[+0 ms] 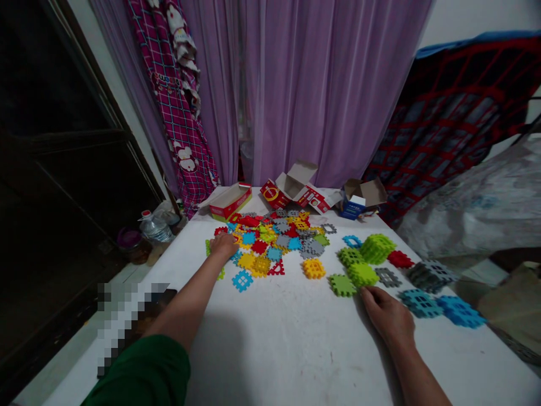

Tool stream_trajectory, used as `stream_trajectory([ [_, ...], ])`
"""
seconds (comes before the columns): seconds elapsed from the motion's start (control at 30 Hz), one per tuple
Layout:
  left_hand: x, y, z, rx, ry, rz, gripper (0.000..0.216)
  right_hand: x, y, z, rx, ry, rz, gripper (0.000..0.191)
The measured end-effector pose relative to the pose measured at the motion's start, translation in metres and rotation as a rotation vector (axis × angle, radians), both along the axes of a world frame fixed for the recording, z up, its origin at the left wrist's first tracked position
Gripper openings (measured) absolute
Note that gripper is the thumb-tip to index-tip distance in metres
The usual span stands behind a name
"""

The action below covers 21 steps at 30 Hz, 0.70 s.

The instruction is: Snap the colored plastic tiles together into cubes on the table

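Head view, lower frame first: right hand [387, 317] flat on the white tabletop [279, 349], grip loose and apart, fingertips touching a lime-green block [362, 274] at centre right. Clamped on nothing. Just left of that, a flat green tile [341, 285]; just beyond, a bigger green cube [377, 248] and a second green piece [350, 256]. Further right, blue built blocks [443, 307] and a grey one [429, 275] near the tabletop edge, a red tile [399, 259] between.

Left hand [224, 245], green sleeve [143, 372] behind, stretched to the centre-left of the frame, curled over the near edge of the loose tile heap [274, 239]; fingers hidden underneath, so cannot tell whether anything is pinched.

Judged from looks: hard moulded plastic, light, stiff, not fragile, a little slick on the flat faces. Toothed edges and open lattice holes likely the best purchase, thumb and finger across opposite edges. Assembled cubes probably prone to popping apart if squeezed on the joints.

Far back: opened cardboard boxes [296, 189] at the tabletop rim, plastic bottle [154, 228] at left, purple curtain [321, 84] behind.
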<state>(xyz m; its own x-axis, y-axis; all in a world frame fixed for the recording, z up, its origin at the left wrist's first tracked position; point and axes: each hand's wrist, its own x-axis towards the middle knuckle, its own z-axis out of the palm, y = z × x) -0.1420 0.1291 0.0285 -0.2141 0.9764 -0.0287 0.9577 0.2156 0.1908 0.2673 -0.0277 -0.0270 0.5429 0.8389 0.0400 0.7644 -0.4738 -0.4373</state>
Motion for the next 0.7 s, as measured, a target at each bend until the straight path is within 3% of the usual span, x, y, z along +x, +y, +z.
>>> stream_trajectory([
  [0.1,-0.005,-0.007,0.004,0.068,-0.052,-0.013,0.023,0.0,0.0,0.0,-0.013,0.017,-0.005,0.043],
  [0.27,-0.007,-0.027,0.003,0.215,-0.518,-0.089,0.02,-0.001,-0.001,0.001,0.013,0.019,0.0,0.04],
  [0.47,0.031,-0.05,-0.018,0.069,-0.802,-0.147,0.034,-0.004,-0.001,0.004,0.03,0.031,0.006,0.038],
  [0.7,0.069,-0.069,-0.025,-0.044,-0.815,-0.203,0.023,-0.006,-0.004,0.006,0.045,0.023,0.028,0.038],
])
